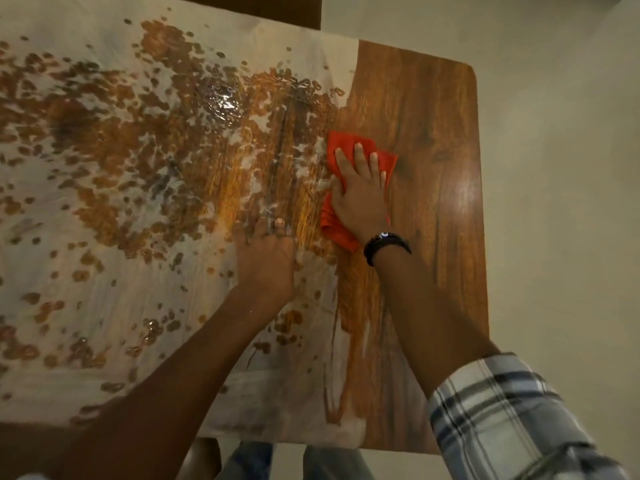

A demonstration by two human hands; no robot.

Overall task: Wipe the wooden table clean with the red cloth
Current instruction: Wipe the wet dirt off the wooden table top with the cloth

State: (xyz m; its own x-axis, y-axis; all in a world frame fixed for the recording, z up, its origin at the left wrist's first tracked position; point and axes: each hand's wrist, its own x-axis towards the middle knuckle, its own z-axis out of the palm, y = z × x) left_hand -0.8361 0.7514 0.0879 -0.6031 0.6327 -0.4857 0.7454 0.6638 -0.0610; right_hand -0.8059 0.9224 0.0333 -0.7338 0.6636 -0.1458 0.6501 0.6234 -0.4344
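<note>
Red folded cloth (pixel 346 143) at white film (pixel 52 237) right edge, pressed under flat right hand (pixel 360 199), no grip. Left hand (pixel 266 258) braces open-fingered on wet wooden table (pixel 433 98); may slip, smearing cleaned wood.

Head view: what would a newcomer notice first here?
The red cloth, bright against the wood right of centre, with the right hand pressed flat on it. Then the whitish, blotchy wet film covering the left and middle of the wooden table, against a bare glossy strip along the right edge. The left hand rests on the film just left of the cloth.
</note>
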